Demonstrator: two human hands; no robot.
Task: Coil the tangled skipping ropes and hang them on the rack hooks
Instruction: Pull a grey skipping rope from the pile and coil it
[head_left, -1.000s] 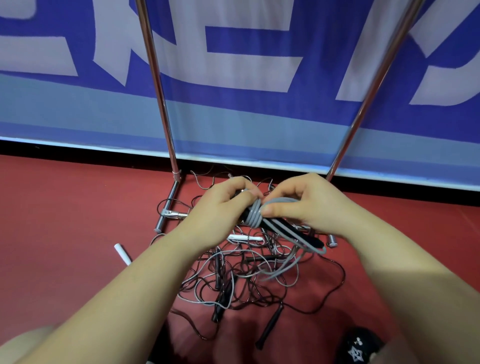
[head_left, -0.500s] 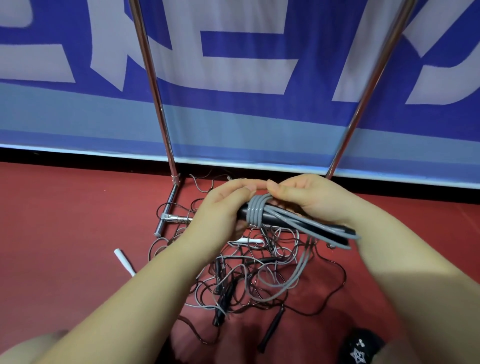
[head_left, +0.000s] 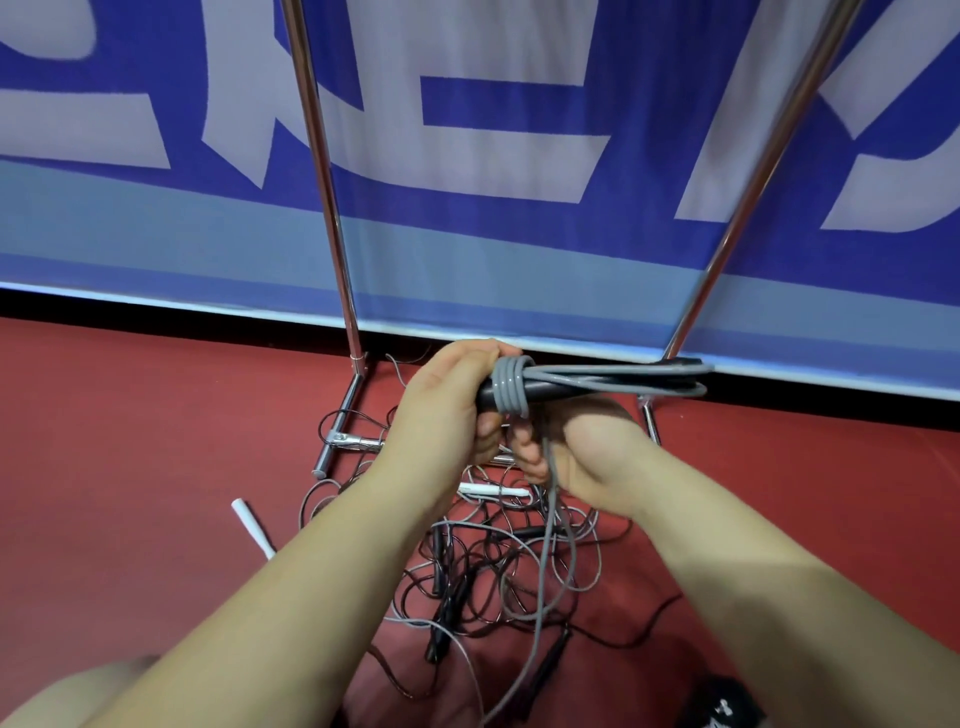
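A wide blue fabric banner with large pale lettering fills the far wall, ending above a matte dark-red floor. In front of it stand the two shiny chrome tubes of a metal rack, leaning apart as they rise, with short tubular feet resting on the floor. Between the feet lies a tangled heap of thin grey and black skipping ropes with slim black handles, and two white plastic handles, one to the left of the heap. Above the heap, in the middle of the view, two bare forearms reach in from the near edge. The left hand has its fingers curled tightly round the end of a bundled grey rubbery skipping rope; several neat turns wrap its smooth black handles, and the bundle points right. Just below, the right hand pinches the loose grey cord, which hangs down to the heap. A black shoe toe shows at the near right.
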